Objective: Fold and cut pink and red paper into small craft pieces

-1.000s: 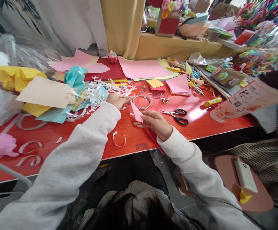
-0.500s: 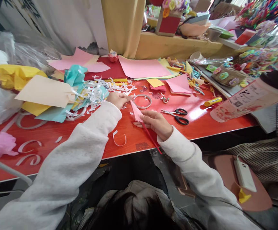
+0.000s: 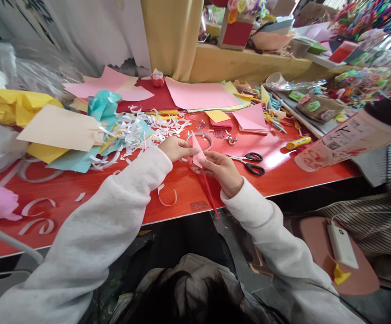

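Over the red table, a folded piece of pink paper point(image 3: 197, 145) points upward between my two hands. My left hand point(image 3: 177, 148) has its thumb and fingers pinched at the paper's left edge. Lower down on the other side, my right hand point(image 3: 222, 170) is closed around the paper's base. A thin red stick point(image 3: 209, 191) slants down from that base past the table edge; its upper end is hidden by the paper and fingers. Behind the paper lies a roll of clear tape point(image 3: 207, 138). Black-handled scissors point(image 3: 254, 163) rest to the right of my right hand.
Shredded white paper point(image 3: 137, 130) and coloured sheets point(image 3: 60, 130) cover the left side. Pink sheets point(image 3: 200, 93) lie at the back. A large cup point(image 3: 337, 146) and a yellow glue stick or marker point(image 3: 298, 143) are at right. A power bank point(image 3: 342, 246) sits on a stool.
My left hand has moved right and slightly down, from the paper's tip to its side. The pink paper now points more upright, and the red stick's lower end has swung left.
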The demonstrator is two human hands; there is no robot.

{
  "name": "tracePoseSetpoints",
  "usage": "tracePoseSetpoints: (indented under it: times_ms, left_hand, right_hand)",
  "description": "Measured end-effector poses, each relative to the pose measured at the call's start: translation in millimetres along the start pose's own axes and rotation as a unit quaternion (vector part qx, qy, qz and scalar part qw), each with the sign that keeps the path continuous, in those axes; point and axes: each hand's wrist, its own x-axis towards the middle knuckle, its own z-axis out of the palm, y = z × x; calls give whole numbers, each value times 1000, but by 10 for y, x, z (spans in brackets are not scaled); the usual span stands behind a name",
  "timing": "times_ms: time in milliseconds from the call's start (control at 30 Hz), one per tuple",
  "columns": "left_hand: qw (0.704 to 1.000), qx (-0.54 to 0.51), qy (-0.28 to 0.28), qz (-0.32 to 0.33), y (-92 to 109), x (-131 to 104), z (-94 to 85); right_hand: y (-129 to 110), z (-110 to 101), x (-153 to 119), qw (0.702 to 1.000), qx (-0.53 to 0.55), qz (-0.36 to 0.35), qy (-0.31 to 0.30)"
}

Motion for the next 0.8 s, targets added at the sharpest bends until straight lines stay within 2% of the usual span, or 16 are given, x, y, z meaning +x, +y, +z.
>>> tracePoseSetpoints:
  times_ms: [333,567,800]
  left_hand:
    - [998,-60,20,-9,10,11,31]
    - [999,-40,-28,-12,26,-4,42]
    - [999,-47,-1,-24,91,-53,69]
  right_hand:
    - [-24,1,-5,999,-29,21,23]
    - [-3,-22,11,999,-34,2,31]
    - [-24,0,-2,998,-44,0,44]
